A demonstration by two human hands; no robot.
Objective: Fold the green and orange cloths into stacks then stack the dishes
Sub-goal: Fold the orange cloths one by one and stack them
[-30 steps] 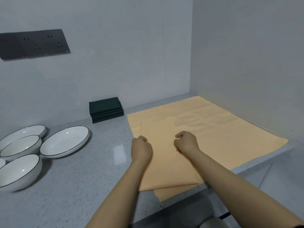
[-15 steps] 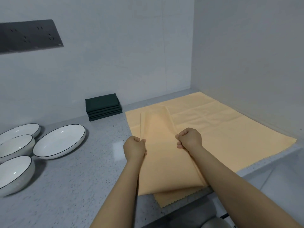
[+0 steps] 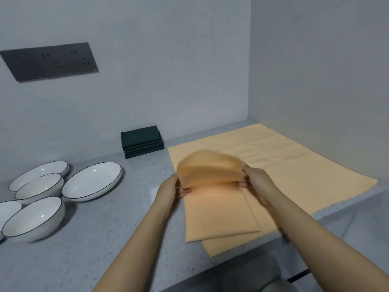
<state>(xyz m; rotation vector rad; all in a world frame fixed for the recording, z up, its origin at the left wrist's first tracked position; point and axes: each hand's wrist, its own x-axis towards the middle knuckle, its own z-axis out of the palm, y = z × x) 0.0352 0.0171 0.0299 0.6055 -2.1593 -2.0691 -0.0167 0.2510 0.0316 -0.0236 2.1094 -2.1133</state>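
Observation:
A partly folded orange cloth (image 3: 219, 213) lies on top of a flat orange cloth (image 3: 294, 165) spread at the right of the counter. My left hand (image 3: 172, 187) and my right hand (image 3: 255, 178) each pinch a far corner of the top cloth, and its far half arches up, blurred, between them. A stack of folded dark green cloths (image 3: 142, 141) sits by the back wall. White dishes with dark rims stand at the left: a wide plate (image 3: 92, 181), a deep bowl (image 3: 34, 219), another bowl (image 3: 40, 187), a plate (image 3: 40, 173) behind it.
The grey speckled counter (image 3: 84, 249) ends at a front edge near me. A wall closes the right side and another the back. A dark socket panel (image 3: 50, 61) hangs on the back wall. One more dish (image 3: 7, 209) shows at the left edge.
Both hands have lifted the far edge of the top orange cloth and brought it towards me, so it now arches up. The camera has tilted down a little.

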